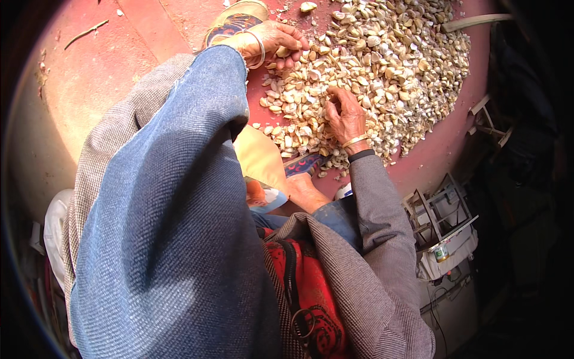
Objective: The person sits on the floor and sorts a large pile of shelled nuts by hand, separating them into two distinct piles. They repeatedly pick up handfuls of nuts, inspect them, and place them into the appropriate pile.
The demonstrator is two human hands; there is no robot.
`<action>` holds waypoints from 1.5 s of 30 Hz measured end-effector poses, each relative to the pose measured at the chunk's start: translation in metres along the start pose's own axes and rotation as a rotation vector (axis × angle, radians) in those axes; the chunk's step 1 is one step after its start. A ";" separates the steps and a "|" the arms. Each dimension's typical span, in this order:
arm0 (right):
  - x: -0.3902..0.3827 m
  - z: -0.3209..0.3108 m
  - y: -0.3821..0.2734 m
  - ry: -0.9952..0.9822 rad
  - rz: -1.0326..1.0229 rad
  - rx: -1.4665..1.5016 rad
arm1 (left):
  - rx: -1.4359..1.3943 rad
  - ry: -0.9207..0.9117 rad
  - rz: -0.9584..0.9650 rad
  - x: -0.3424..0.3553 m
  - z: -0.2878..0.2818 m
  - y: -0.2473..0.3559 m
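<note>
A wide heap of pale, cupped, shell-like pieces [382,66] covers the red floor at the upper right; I cannot tell their exact kind. My left hand [277,43], with a bangle on its wrist, is at the heap's left edge. Its thumb and fingers are bent together, and a pale piece [282,52] shows in their curl. Lower down, my right hand [347,118] rests on the heap's near side, in among the pieces. Its fingers are curled downward, and whatever they may grip is hidden beneath them.
A patterned shoe [236,25] stands beyond my left hand, and another [306,164] below the heap. A pale stick [476,23] juts over the far right of the heap. A twig [86,34] lies at the left. Small frames [439,209] stand at the right.
</note>
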State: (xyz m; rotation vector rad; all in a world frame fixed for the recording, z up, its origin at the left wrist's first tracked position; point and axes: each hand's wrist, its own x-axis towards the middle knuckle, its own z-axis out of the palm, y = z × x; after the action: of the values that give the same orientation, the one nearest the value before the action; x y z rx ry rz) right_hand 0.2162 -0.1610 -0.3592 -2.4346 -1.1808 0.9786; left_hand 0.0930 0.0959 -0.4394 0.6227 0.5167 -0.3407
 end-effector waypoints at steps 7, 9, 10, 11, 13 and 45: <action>0.005 0.041 -0.035 -0.014 -0.065 0.050 | -0.013 0.011 -0.001 -0.002 0.002 0.002; 0.000 0.041 -0.038 -0.073 -0.079 0.098 | -0.031 0.005 -0.001 -0.002 0.002 0.002; -0.001 0.040 -0.038 -0.094 -0.105 0.115 | -0.018 0.016 -0.003 -0.002 0.002 0.002; -0.003 0.038 -0.038 -0.114 -0.132 0.139 | -0.021 0.014 0.000 -0.002 0.002 0.002; -0.006 0.034 -0.036 -0.090 -0.162 0.106 | -0.030 0.015 -0.004 -0.002 0.002 0.002; -0.001 -0.033 0.005 0.014 0.350 0.479 | -0.057 0.010 0.009 -0.001 0.001 0.001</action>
State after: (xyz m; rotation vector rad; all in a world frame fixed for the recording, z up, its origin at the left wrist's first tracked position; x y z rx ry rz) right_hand 0.2411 -0.1635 -0.3367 -2.2749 -0.4414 1.1741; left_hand 0.0928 0.0963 -0.4371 0.5716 0.5315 -0.3138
